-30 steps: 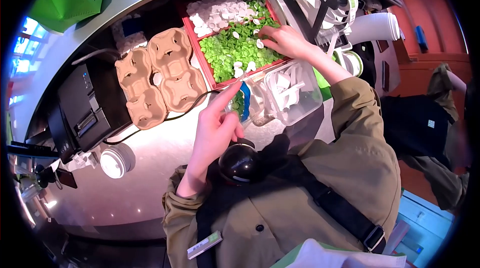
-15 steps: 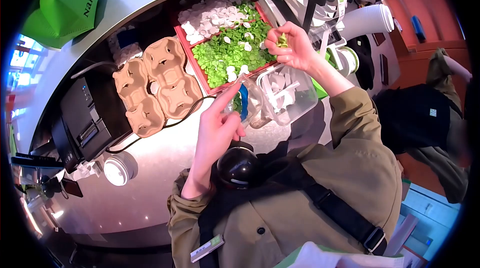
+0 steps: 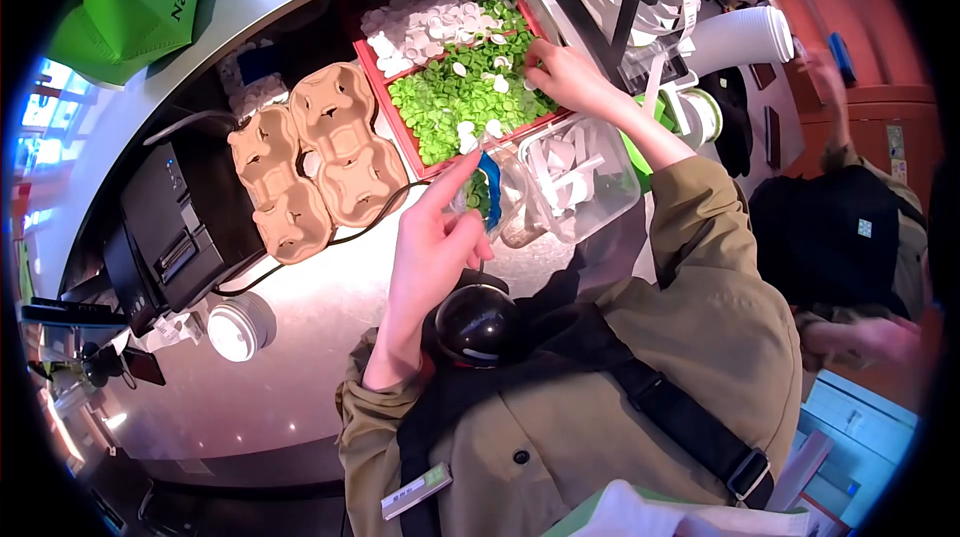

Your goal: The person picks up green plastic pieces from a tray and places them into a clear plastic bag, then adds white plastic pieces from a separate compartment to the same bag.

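Note:
A red tray [image 3: 392, 124] holds many small green pieces [image 3: 460, 102] and white pieces [image 3: 425, 25]. My right hand [image 3: 560, 77] reaches down at the tray's right side, its fingers bent among the green pieces; what its fingertips hold is hidden. My left hand [image 3: 437, 237] is closed around a clear bag [image 3: 495, 199] with a blue band and green pieces inside, just below the tray's front edge. Beside the bag stands a clear plastic container [image 3: 610, 199] with white paper scraps.
Cardboard cup carriers [image 3: 345, 152] lie left of the tray, near a black printer [image 3: 165, 237] with a cable. White lids [image 3: 235, 330] sit lower left. Stacked white cups [image 3: 735, 40] and label rolls are at the right. A co-worker in a black apron [image 3: 825, 237] stands far right.
My right hand has lowered from above the tray's edge onto the green pieces, and the green pieces it held no longer show. The co-worker's arms have moved.

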Motion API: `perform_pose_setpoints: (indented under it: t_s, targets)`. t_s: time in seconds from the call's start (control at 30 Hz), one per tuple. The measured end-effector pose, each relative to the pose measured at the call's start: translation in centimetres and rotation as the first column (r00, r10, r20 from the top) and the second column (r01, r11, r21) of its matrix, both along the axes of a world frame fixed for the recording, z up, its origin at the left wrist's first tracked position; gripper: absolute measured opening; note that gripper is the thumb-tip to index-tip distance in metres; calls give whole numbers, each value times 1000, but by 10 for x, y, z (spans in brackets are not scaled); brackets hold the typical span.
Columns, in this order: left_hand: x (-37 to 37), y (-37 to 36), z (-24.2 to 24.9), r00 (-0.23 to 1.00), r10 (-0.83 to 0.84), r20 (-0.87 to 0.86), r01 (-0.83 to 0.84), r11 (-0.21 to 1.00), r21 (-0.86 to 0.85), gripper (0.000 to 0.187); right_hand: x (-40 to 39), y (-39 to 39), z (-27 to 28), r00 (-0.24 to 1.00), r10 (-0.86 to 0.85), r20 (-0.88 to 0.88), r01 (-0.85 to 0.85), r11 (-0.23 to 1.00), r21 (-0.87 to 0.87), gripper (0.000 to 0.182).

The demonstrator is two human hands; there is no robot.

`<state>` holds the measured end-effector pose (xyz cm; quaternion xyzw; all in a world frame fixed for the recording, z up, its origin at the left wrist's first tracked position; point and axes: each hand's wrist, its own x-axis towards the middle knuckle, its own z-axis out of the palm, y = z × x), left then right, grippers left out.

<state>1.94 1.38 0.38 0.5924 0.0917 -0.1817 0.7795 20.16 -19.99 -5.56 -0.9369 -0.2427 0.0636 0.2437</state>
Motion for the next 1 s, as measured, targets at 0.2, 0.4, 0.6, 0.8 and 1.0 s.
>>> perform_pose_setpoints:
  t_s: [0.2,0.4,0.6,0.8,1.0]
  targets:
    - [0,-2,-2,1000,-4,12,4,1000,4,51,-28,-4,54,461,296,-836,533,661,528,9]
    - [-7,-20,8,994,-78,79,65,985,161,60,-99,30,72,-483,570,-665,636,750,181,23]
    - [-18,-30,-1,963,-112,244,17,933,360,63,-123,47,67,88,212,-973,701,681,212,25]
    - [-12,-30,-3,992,-21,124,-4,979,203,66,-117,40,76,853,508,-121,-514,858,-16,36]
    - [-10,-18,-1,996,71,54,-78,988,132,66,-55,37,87,963,119,-243,-50,961,273,19]
